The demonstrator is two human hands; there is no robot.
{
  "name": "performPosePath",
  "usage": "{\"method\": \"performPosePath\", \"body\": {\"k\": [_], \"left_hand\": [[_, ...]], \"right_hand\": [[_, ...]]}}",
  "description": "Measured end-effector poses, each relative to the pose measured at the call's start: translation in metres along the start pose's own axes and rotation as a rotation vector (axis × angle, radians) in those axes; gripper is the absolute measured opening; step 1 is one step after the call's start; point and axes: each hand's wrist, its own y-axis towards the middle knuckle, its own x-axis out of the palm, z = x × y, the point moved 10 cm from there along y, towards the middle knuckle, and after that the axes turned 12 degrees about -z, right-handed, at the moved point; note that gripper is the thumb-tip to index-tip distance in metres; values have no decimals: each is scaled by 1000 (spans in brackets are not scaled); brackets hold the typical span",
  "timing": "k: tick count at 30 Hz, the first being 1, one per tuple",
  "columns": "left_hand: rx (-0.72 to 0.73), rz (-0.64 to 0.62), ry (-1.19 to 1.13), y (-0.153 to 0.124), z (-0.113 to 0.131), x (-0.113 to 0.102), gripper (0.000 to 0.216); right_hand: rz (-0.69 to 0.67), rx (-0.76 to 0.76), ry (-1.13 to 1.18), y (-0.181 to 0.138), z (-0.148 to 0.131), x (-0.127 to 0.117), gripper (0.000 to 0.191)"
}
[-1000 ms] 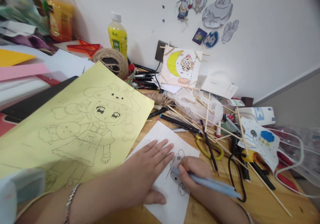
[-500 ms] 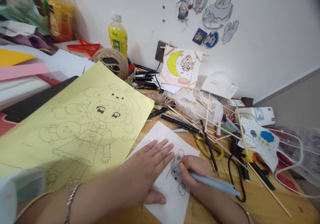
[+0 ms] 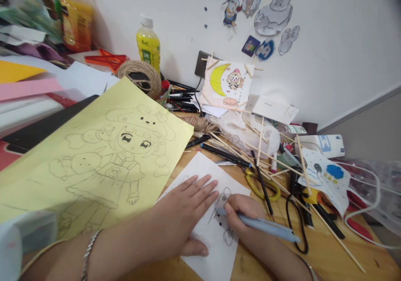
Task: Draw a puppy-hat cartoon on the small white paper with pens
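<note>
My left hand [image 3: 184, 214] lies flat on a white sheet of paper [image 3: 216, 260], fingers stretched toward the upper right. In my right hand [image 3: 244, 214] is a light blue pen [image 3: 269, 227], gripped near its tip, which touches or hovers just over the sheet. Beside and partly under that hand, a small pencil-like drawing [image 3: 228, 235] with dark dots and rounded shapes shows on the paper. Left of the sheet, a large yellow paper [image 3: 103, 155] carries a line drawing of a girl in a dog-eared hat; my left forearm covers its lower edge.
Yellow-handled scissors [image 3: 263, 185], a black pencil [image 3: 262, 185], a blue-capped marker [image 3: 225, 154] and several wooden sticks [image 3: 282, 162] lie right of and behind the sheet. A twine roll [image 3: 140, 78] and a drink bottle [image 3: 148, 44] stand at the back. A framed drawing [image 3: 228, 82] leans against the wall.
My right hand and the pen have shifted only very slightly over the drawing. My left hand stays in place on the sheet.
</note>
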Motion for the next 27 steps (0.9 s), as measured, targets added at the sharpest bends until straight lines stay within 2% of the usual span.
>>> {"method": "performPosePath", "body": {"k": [2, 5, 10, 14, 19, 27], "left_hand": [[-8, -14, 0, 0, 0, 0, 98], [-6, -36, 2, 1, 0, 1, 98], [6, 0, -7, 1, -1, 3, 100], [7, 24, 13, 0, -1, 5, 101], [1, 2, 14, 0, 0, 3, 99], [-20, -50, 1, 2, 1, 0, 98]], "right_hand": [[30, 23, -1, -1, 2, -4, 34], [-81, 9, 32, -1, 3, 9, 33], [81, 121, 3, -10, 16, 5, 41], [20, 105, 25, -11, 17, 15, 42], [101, 162, 19, -17, 25, 12, 45], [104, 166, 19, -18, 27, 14, 44]]}}
